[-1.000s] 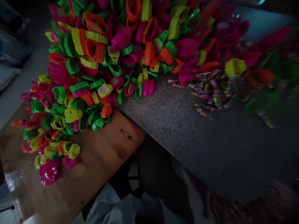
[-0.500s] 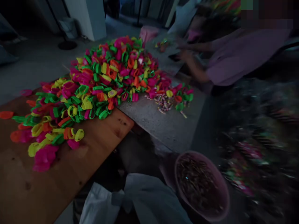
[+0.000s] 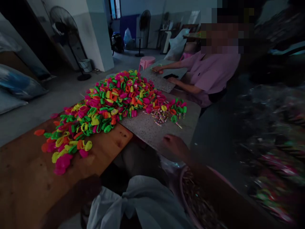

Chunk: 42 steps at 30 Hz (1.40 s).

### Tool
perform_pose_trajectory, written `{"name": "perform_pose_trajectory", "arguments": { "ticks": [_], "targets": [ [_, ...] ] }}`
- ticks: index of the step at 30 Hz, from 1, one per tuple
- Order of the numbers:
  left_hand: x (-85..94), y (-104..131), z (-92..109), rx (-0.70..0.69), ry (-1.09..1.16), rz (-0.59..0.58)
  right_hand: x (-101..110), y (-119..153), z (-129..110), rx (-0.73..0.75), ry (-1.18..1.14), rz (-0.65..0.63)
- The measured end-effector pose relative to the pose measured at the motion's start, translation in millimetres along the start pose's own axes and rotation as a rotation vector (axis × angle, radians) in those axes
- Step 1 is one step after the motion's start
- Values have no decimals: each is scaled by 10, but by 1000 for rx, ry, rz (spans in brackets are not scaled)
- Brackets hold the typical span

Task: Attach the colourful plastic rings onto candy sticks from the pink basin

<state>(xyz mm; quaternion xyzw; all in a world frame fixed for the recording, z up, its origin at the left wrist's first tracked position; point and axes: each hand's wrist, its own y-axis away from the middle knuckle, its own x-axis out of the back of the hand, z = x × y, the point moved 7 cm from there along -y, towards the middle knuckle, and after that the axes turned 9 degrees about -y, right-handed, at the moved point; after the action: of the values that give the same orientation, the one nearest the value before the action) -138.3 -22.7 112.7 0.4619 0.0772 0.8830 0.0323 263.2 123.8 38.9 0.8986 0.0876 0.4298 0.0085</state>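
My right hand [image 3: 175, 145] reaches over the near edge of the grey table [image 3: 150, 133], with its fingers curled in. Whether anything is inside them is hidden. Just beyond it lie small striped wrapped sticks [image 3: 160, 116] and a green plastic piece [image 3: 174, 119]. Low at the left, my left hand [image 3: 91, 186] is dark and blurred beside the wooden board [image 3: 30, 178], its fingers not readable. A big heap of pink, green, yellow and orange plastic loops [image 3: 114, 98], shaped like toy watches, covers the board and table. Under my right forearm stands a pink basin [image 3: 183, 187] of similar-looking sticks [image 3: 197, 200].
Across the table a person in a pink shirt [image 3: 205, 70] works with both hands on the tabletop. Clear plastic bags with colourful contents [image 3: 274, 152] fill the right side. A pink stool [image 3: 147, 60], standing fans [image 3: 62, 27] and a bucket [image 3: 85, 65] are farther back.
The view has tilted up, showing more of the room. My two hands have come into view, the right over the table edge and the left by the board. The co-worker's hands have moved apart.
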Motion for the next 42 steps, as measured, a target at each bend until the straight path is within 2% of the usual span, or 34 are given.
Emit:
{"name": "perform_pose_trajectory", "arguments": {
  "ticks": [2, 4, 8, 10, 13, 16, 19, 21, 27, 31, 34, 37, 40, 42],
  "targets": [
    [-43, -359, 173, -41, -8, -45, 151, -368, -76, 52, 57, 101],
    [-184, -903, 429, -96, -11, -74, 225, -694, -98, 58, 142, 171],
    [-539, -2202, 1097, -258, -113, 12, 87, -1103, 79, -42, 272, 114],
    [-653, -2748, 1319, -219, -267, 111, -12, -1167, 158, -29, 286, 83],
    [-748, -3271, 1480, -104, -453, 210, -111, -1147, 184, 46, 286, 80],
    [-869, -3504, 1500, -54, -585, 175, -180, -1068, 149, 80, 273, 79],
    [-971, -3553, 1430, -58, -647, 141, -241, -975, 129, 65, 229, 87],
    [-1008, -3521, 1383, -120, -657, 154, -276, -903, 144, 62, 145, 106],
    [-1019, -3277, 1130, -304, -590, 157, -354, -638, 278, -42, -321, 188],
    [-1062, -3065, 936, -414, -421, 134, -505, -520, 72, -60, -539, 136],
    [-1111, -2923, 837, -477, -356, 151, -619, -511, -168, -12, -494, 100],
    [-1130, -2725, 795, -531, -293, 213, -684, -542, -257, -23, -364, 115],
    [-1203, -2334, 872, -718, -235, 276, -697, -579, -223, -48, -306, 171],
    [-1335, -2053, 935, -829, -278, 255, -698, -601, -186, -51, -314, 218]
  ]
}}
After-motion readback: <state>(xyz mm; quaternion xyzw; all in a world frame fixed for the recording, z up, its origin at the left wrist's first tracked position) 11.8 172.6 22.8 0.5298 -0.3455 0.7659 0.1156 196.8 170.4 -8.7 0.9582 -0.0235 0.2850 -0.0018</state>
